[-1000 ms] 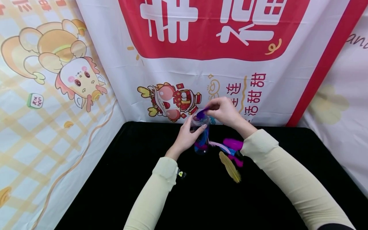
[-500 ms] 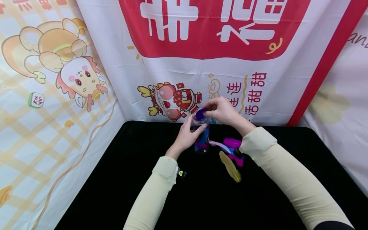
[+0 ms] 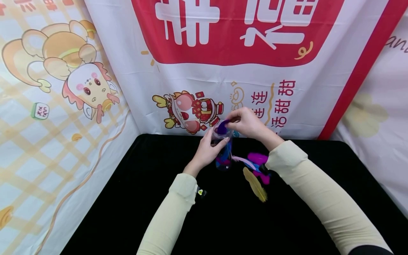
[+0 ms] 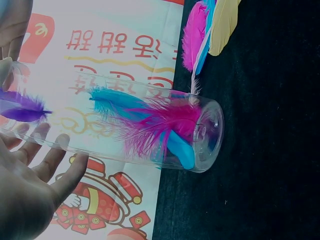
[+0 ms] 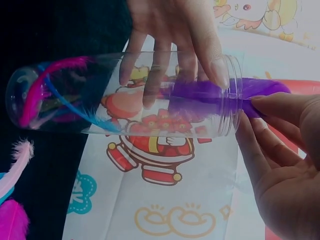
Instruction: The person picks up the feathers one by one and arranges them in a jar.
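Note:
My left hand (image 3: 205, 150) grips a clear cylindrical plastic jar (image 5: 227, 120) near its top, fingers on one side and thumb on the other. The jar stands at the far side of the table. At its open, threaded mouth, my right hand (image 3: 248, 124) pinches a purple feather (image 5: 267, 89) between thumb and fingers. Part of that feather is inside the jar's neck; its other end sticks out past the rim. Lower in the jar lie a magenta feather (image 4: 172, 117) and a blue feather (image 4: 117, 102).
Right of the jar, a gold feather (image 3: 255, 185), a pale pink feather (image 3: 243, 161) and magenta feathers (image 3: 257, 158) lie on the black tabletop (image 3: 204, 226), some blue among them. A printed fabric backdrop (image 3: 188, 76) hangs right behind the table's far edge.
The purple feather has turned more upright and sits lower in the jar's mouth. My right hand has shifted only slightly, while the left hand and jar have stayed in place.

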Motion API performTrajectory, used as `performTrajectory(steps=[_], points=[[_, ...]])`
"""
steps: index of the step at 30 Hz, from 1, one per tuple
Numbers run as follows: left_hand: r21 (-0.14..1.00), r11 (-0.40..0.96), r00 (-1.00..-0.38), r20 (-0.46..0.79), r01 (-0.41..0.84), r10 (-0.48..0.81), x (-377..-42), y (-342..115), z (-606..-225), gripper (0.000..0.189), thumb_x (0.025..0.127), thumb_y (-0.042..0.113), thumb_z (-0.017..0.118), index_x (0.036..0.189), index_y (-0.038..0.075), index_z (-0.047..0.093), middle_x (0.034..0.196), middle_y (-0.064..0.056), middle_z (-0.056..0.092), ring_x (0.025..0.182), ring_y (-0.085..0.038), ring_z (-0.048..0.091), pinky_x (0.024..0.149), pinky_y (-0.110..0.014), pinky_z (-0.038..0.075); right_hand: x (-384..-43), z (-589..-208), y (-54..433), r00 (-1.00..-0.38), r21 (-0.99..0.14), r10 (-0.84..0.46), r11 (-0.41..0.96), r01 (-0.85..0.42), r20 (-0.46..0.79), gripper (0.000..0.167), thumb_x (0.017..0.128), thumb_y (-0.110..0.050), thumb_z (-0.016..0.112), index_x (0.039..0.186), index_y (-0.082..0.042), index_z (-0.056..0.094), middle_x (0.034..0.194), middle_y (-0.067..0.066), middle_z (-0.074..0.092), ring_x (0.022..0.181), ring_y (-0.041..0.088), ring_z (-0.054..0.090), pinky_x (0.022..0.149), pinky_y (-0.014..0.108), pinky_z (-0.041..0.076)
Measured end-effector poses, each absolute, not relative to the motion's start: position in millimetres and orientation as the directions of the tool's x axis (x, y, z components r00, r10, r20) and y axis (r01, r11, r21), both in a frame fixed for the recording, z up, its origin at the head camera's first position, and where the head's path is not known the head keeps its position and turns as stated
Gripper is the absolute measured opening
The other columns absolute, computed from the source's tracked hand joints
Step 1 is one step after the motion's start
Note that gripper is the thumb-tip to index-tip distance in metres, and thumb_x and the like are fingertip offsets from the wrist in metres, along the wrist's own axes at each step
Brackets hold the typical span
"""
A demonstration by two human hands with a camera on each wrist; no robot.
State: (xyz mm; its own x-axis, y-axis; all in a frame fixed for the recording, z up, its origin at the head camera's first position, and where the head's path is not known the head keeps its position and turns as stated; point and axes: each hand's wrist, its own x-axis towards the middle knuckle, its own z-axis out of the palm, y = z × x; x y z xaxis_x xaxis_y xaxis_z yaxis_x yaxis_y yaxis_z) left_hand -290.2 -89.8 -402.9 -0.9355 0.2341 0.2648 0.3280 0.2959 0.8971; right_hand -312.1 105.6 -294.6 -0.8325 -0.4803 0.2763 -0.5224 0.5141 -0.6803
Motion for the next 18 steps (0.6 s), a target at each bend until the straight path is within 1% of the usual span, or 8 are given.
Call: performTrajectory(steps=[3,10,18], points=[[0.900,0.291,-0.936,0.263,0.325,0.234,-289.8,-89.8,-402.4,0.069,0.097,0.052,0.067,0.155,0.027,0.038,0.147,-0.003,0.048,0.133,-0.021,0.052,0.106,-0.048,0.049,-311.3,-294.0,104.8,-0.832,-0.677,-0.477,0.515,-0.525,0.282,0.014,0.094,-0.004,0.070,0.104,0.000,0.078,0.100,0.015,0.076,0.090,0.027,0.071,0.079,0.039,0.059],[0.905,0.282,-0.938,0.255,0.317,0.235,-290.0,-90.4,-402.0,0.069,0.097,0.054,0.066,0.155,0.027,0.038,0.147,-0.002,0.048,0.132,-0.020,0.053,0.106,-0.048,0.049,-310.7,-294.1,103.2,-0.828,-0.671,-0.469,0.511,-0.538,0.306,0.014,0.094,-0.004,0.070,0.104,-0.001,0.079,0.100,0.015,0.076,0.088,0.025,0.071,0.078,0.039,0.059],[0.907,0.277,-0.937,0.258,0.319,0.235,-290.4,-90.5,-403.2,0.070,0.097,0.054,0.066,0.154,0.027,0.038,0.147,-0.003,0.048,0.132,-0.021,0.053,0.106,-0.048,0.049,-312.8,-297.8,103.7,-0.820,-0.635,-0.463,0.531,-0.561,0.337,0.014,0.091,-0.005,0.072,0.102,-0.003,0.081,0.096,0.013,0.076,0.079,0.025,0.067,0.069,0.034,0.054]])
